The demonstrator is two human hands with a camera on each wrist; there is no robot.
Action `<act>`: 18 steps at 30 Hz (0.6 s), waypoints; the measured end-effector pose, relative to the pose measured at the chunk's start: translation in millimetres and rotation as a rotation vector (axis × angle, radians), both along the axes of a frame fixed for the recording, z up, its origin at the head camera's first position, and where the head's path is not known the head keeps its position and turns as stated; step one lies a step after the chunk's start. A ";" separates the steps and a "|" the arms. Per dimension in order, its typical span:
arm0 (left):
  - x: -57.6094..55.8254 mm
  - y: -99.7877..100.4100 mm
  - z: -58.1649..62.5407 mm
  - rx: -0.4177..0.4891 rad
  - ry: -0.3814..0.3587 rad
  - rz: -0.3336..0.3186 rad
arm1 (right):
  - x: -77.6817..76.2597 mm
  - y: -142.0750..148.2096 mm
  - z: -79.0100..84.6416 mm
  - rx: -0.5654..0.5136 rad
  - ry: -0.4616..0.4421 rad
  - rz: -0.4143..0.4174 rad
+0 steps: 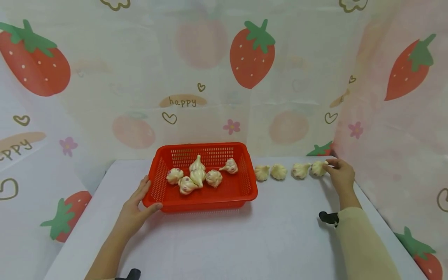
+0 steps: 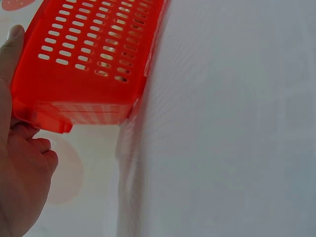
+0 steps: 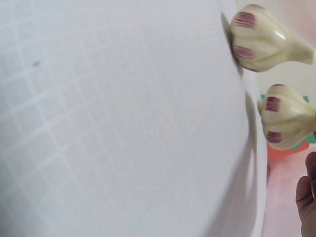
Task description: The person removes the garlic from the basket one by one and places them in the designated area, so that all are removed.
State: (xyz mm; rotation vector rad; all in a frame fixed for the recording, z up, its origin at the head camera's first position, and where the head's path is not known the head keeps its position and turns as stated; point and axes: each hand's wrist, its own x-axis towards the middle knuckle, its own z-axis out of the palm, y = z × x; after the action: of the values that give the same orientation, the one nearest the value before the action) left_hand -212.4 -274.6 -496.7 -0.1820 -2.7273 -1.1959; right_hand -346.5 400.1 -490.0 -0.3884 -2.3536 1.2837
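Observation:
A red plastic basket (image 1: 206,204) with slotted walls stands on the table and holds several garlic bulbs (image 1: 214,178). My left hand (image 1: 134,212) grips its left end; in the left wrist view the thumb lies along the rim and the fingers curl beneath it. To the right of the basket, more garlic bulbs lie in a row. At the far right end of that row, my right hand (image 1: 342,177) pinches a garlic bulb (image 1: 318,168) by its stem. The right wrist view shows this bulb (image 3: 284,118) beside its neighbour (image 3: 261,39), with the fingers partly cut off by the frame.
A white cloth (image 1: 217,245) covers the table. Behind and on both sides hang sheets printed with strawberries, hearts and flowers (image 1: 252,54). A black strap piece (image 1: 328,217) sticks out from the right sleeve (image 1: 364,241).

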 end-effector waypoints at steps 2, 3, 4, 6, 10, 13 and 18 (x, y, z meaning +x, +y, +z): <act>0.0 0.1 -0.1 0.001 0.002 0.001 | -0.9 -0.4 -0.6 0.009 -0.003 0.008; -0.1 0.2 -0.3 0.001 0.002 0.001 | -1.4 -0.2 -1.1 0.015 -0.006 0.009; -0.1 0.3 -0.3 0.002 0.000 0.000 | -1.6 0.2 -1.8 0.020 -0.009 0.011; 0.1 0.6 -0.3 0.005 -0.005 0.000 | -2.2 1.4 -3.8 0.023 -0.012 0.010; 0.6 1.1 0.5 0.012 -0.008 -0.002 | -3.3 4.0 -7.6 0.011 -0.011 0.012; 0.7 1.1 0.6 0.006 -0.002 -0.001 | -3.3 5.4 -9.2 0.008 -0.015 0.013; 0.6 0.2 0.0 0.003 0.005 -0.002 | -0.1 6.0 -8.3 0.020 -0.042 0.011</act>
State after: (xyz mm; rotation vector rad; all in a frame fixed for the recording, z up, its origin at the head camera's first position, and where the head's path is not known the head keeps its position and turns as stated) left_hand -211.9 -274.4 -496.7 -0.1875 -2.7217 -1.1981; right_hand -346.5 406.1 -498.3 -0.4005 -2.4047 1.2675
